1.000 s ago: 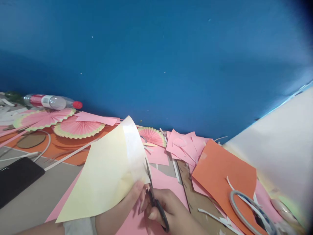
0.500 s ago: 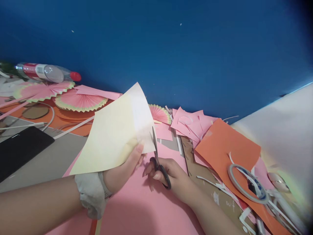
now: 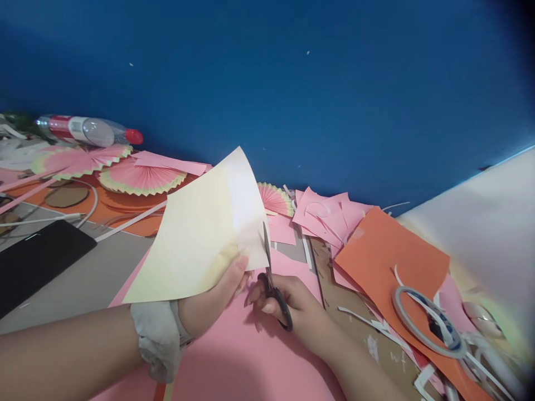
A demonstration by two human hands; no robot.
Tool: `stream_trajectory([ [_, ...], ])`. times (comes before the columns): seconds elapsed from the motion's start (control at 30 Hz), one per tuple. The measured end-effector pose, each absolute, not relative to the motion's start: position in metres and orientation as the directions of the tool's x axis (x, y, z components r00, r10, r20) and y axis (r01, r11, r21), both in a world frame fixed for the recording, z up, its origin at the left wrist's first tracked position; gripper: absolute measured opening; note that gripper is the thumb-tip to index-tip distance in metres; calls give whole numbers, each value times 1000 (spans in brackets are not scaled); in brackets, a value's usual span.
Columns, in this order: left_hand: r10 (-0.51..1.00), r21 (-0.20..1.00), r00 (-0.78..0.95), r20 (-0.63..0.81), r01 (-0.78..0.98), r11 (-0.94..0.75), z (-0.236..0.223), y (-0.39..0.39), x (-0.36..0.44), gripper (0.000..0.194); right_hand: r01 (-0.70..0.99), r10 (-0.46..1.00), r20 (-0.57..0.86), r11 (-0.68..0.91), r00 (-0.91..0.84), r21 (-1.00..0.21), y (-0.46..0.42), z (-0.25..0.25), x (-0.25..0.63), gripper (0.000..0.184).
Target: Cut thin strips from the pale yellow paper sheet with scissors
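Note:
A pale yellow sheet of paper point(image 3: 196, 234) with a white band along its right side is pinched near its lower edge by my left hand point(image 3: 228, 284). My right hand point(image 3: 292, 303) grips black-handled scissors point(image 3: 273, 295), fingers through the handles. The blades point up along the sheet's right edge, close to its lower right corner; one blade is partly behind the paper. Under both hands lies a large pink sheet point(image 3: 234, 356). A grey scrunchie point(image 3: 156, 334) is around my left wrist.
Pleated pink paper fans point(image 3: 142, 175) and a plastic bottle point(image 3: 96, 131) lie along the blue wall point(image 3: 267, 83). A black phone-like slab point(image 3: 45, 262) is at left. Orange paper point(image 3: 393, 256), a tape roll point(image 3: 430, 323), pink scraps point(image 3: 321, 211) and white strips lie at right.
The whole view has shifted slightly, so everything sits a little lower. Both hands keep their hold on the paper and scissors; the blades stay at the right edge.

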State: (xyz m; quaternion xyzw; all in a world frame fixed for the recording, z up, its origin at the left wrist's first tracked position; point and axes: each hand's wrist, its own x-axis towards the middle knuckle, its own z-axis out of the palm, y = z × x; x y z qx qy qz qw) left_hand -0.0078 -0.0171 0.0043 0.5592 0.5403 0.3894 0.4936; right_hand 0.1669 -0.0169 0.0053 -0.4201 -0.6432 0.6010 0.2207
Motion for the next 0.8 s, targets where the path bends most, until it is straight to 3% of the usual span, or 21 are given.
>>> stream_trajectory([
  [0.57,965,960,194,-176,249,125,-2,-17,-9,52,205,799,-222,-127,-559,-970,-16,5,166,42],
  [0.8,941,980,317,-121,191,62,-6,-17,-6,52,159,791,-204,-137,-577,-978,-16,6,167,47],
])
